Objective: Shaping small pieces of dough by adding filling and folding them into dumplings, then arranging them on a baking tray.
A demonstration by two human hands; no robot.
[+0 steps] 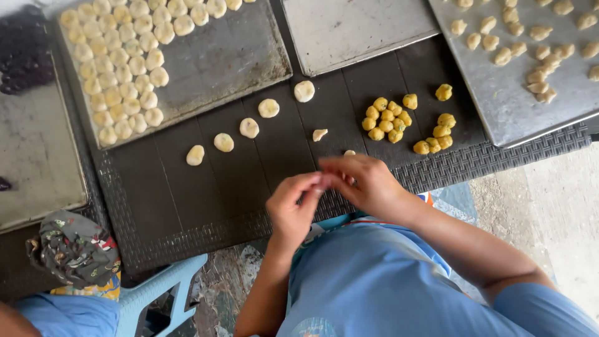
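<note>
— Between both hands, what is being worked?
— Hard to say for sure. The fingertips of the left hand point(293, 209) and the right hand point(365, 184) meet over the near edge of the dark woven table point(175, 206), and motion blur covers whatever sits between them. A pale bit of dough point(349, 153) peeks out just behind the right hand, touching it or nearly so.

— How is each grip set?
— Both are pressed together at the tips, fingers curled inward; I cannot tell what they pinch. The left wrist bends up from below, and the right forearm comes in from the lower right, across a blue shirt.

— And nearby?
— A slanting row of flattened dough discs point(249, 128) lies on the table, with one small dough scrap point(319, 134) near the hands. A cluster of yellow filling balls point(387, 118) sits to the right. A worn metal tray point(212, 62) at upper left holds rows of pale round pieces point(118, 81), and another tray point(499, 93) at upper right holds scattered lumps.
</note>
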